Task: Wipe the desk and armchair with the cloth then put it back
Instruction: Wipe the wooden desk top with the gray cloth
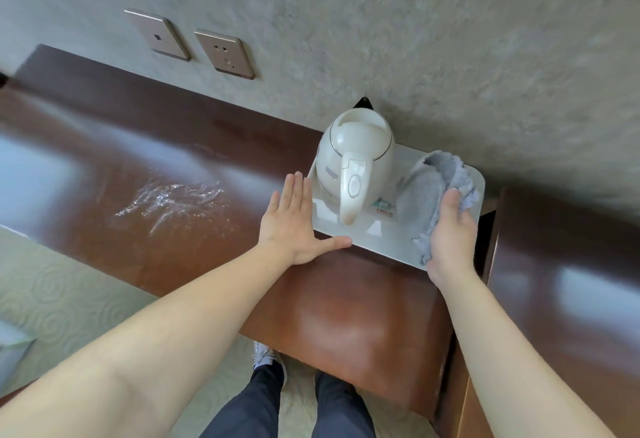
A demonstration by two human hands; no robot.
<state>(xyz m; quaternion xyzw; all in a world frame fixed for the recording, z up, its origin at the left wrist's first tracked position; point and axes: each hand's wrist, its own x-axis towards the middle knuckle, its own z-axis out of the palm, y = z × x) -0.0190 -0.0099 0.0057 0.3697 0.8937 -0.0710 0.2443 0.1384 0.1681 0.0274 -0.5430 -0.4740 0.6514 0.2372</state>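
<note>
The cloth [437, 185] lies crumpled lengthwise front-to-back on the tray [388, 240], right hand [452, 233] grasping it; left hand [298, 219] flat, fingers spread, on the tabletop [166, 147].

The cloth [437, 192] is a pale grey-blue, fluffy rag, lying crumpled on the right end of a white tray and bunching up with one ragged corner trailing over the tray's near edge. The tabletop [145, 167] is a glossy reddish-brown wood, running along the wall and showing streaky wet smears left of its middle.
</note>
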